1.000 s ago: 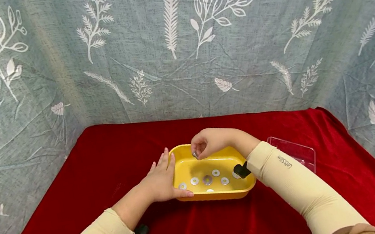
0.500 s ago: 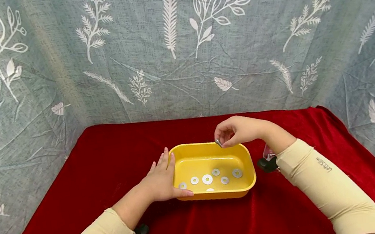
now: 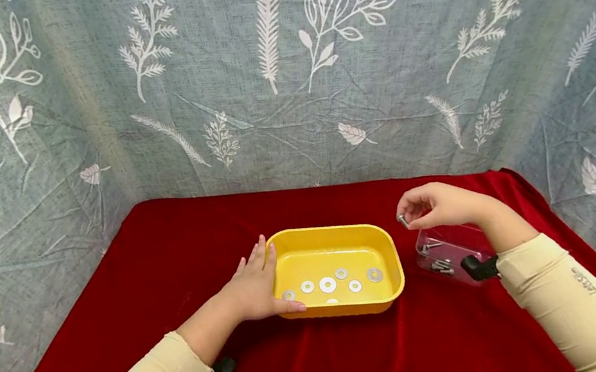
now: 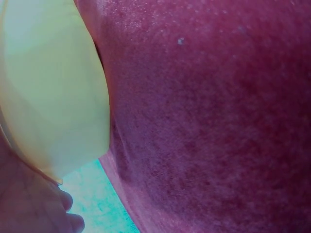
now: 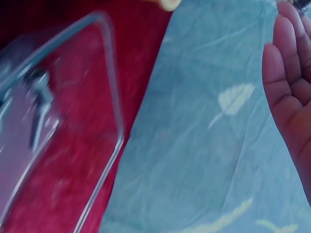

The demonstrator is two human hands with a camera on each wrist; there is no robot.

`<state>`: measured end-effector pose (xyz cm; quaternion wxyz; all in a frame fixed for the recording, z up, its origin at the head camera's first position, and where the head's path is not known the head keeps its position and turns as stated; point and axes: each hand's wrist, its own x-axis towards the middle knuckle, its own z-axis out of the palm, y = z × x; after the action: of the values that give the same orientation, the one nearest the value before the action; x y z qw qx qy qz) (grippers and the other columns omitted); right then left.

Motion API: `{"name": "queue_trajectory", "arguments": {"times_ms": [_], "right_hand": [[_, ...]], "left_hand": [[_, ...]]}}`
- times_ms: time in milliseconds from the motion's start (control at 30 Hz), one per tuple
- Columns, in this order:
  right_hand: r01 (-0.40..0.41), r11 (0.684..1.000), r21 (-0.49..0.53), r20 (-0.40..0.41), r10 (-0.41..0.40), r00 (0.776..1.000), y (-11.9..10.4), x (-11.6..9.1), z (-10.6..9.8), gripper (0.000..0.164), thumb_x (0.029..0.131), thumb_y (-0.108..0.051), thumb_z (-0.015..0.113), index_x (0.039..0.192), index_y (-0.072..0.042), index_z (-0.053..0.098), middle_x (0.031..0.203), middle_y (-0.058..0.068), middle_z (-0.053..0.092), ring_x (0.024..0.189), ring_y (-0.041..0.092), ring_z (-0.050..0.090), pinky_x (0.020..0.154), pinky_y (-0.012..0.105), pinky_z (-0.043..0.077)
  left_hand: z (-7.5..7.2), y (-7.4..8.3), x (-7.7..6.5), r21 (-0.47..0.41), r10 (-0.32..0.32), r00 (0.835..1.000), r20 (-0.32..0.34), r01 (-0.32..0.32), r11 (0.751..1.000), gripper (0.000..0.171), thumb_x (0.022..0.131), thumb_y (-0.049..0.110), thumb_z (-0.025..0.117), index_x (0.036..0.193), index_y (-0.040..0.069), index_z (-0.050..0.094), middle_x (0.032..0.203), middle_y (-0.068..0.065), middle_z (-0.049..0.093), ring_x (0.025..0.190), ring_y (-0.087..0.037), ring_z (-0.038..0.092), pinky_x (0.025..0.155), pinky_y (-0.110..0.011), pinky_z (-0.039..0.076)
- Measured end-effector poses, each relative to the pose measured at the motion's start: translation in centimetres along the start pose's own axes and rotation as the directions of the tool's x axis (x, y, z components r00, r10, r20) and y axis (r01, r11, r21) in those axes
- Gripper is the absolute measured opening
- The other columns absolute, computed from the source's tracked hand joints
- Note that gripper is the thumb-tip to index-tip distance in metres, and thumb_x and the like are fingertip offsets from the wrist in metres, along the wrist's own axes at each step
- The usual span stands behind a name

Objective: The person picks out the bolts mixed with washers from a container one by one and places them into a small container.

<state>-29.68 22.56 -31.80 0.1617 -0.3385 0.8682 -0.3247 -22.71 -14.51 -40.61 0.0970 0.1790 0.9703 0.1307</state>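
My right hand [image 3: 437, 205] pinches a small metal bolt [image 3: 403, 220] between thumb and fingertips, above the far left corner of a clear plastic box [image 3: 461, 237]. In the right wrist view the bolt [image 5: 303, 5] is cut off at the top corner. Several metal bolts [image 3: 441, 266] lie inside the clear box. My left hand [image 3: 253, 292] rests against the left end of a yellow tub [image 3: 347, 310], fingers spread and straight, thumb along the near rim. Several flat washers [image 3: 328, 284] lie on the tub's floor; one is partly hidden by the near wall.
A red cloth [image 3: 197, 254] covers the table. Behind and at both sides hangs a grey-green curtain [image 3: 258, 153] with white leaf prints. The clear box stands a short way right of the tub; the right forearm and the black wrist camera [image 3: 481, 267] partly cover it.
My right hand has moved right with the bolt, from over the yellow tub to above the clear box. The left hand and tub stay nearly still. More of the clear box shows.
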Motion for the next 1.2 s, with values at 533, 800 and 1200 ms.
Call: {"name": "queue_trajectory", "arguments": {"times_ms": [533,800,1200], "right_hand": [[-0.118,0.993,0.027,-0.094,0.120,0.988,5.2,-4.1,-1.0,0.023,0.083,-0.014,0.067,0.100,0.001,0.061,0.086,0.005,0.059,0.081,0.012,0.057,0.072,0.026,0.049],[-0.129,0.988,0.082,-0.104,0.137,0.985,6.5,-4.9,-0.9,0.028,0.082,-0.009,0.067,0.103,0.008,0.060,0.088,0.006,0.060,0.083,0.008,0.058,0.072,0.023,0.049],[-0.132,0.982,0.134,-0.058,0.141,0.988,6.8,-4.8,-0.7,0.030,0.082,-0.008,0.066,0.105,0.010,0.057,0.089,0.009,0.059,0.083,0.010,0.058,0.074,0.023,0.049]], "left_hand": [[-0.2,0.2,0.0,-0.014,-0.007,1.000,0.001,0.007,1.000,0.128,0.062,0.077,0.058,0.145,-0.002,0.002,0.150,-0.019,-0.014,0.139,-0.032,-0.002,0.110,-0.050,0.007],[-0.2,0.2,0.0,-0.018,-0.012,1.000,0.007,0.012,1.000,0.129,0.061,0.079,0.057,0.145,-0.001,0.001,0.149,-0.018,-0.016,0.139,-0.030,-0.004,0.110,-0.049,0.007],[0.0,0.1,0.2,-0.009,-0.020,1.000,0.009,0.020,1.000,0.129,0.061,0.079,0.058,0.145,0.000,0.000,0.150,-0.018,-0.015,0.139,-0.030,-0.003,0.110,-0.049,0.007]]}}
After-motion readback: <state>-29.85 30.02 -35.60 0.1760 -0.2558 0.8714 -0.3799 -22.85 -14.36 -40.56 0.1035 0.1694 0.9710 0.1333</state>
